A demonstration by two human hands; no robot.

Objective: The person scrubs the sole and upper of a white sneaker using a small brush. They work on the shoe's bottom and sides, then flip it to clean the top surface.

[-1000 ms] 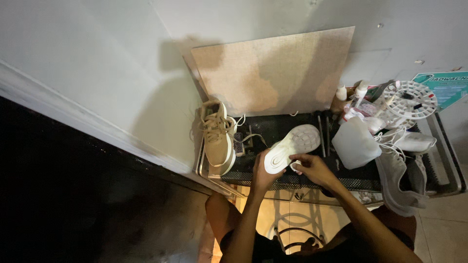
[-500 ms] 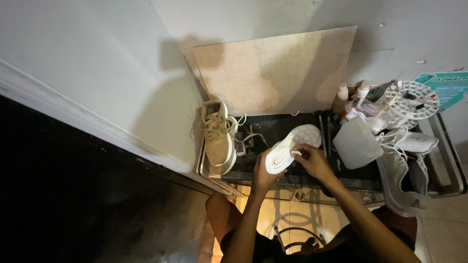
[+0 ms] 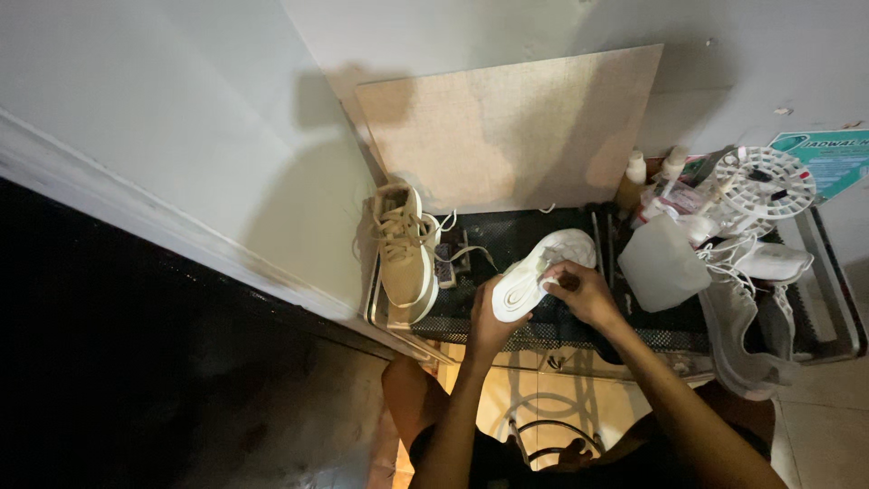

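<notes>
One white shoe: a white low-top sneaker [image 3: 539, 272] turned sole-up, its pale ribbed outsole facing the camera, held above the dark mesh surface of the metal-framed tray [image 3: 838, 299] at the middle of the view.
Left hand: the left hand [image 3: 491, 319] cups the heel end of the white sneaker from below, fingers curled closed around it.
Right hand: the right hand [image 3: 584, 292] rests on the sole near its middle, fingers bent tight around a small dark object pressed to the sole; what that object is cannot be told.
Second shoe: a beige lace-up sneaker [image 3: 404, 249] stands toe-down against the wall at the tray's left end, well apart from the hands, its white laces trailing onto the mesh.
Container: a translucent white plastic jug [image 3: 661, 263] lies tilted just right of the right hand.
Grey shoes: a pair of grey mesh sneakers [image 3: 747, 330] sits at the tray's right part, near the jug.
Round item: a white perforated plastic disc [image 3: 762, 179] rests above the grey pair.
Bottles: two small white-capped bottles [image 3: 636, 172] stand beside the disc, at the back edge.
Backing: a tan rectangular board [image 3: 516, 127] leans against the white wall behind the tray.
</notes>
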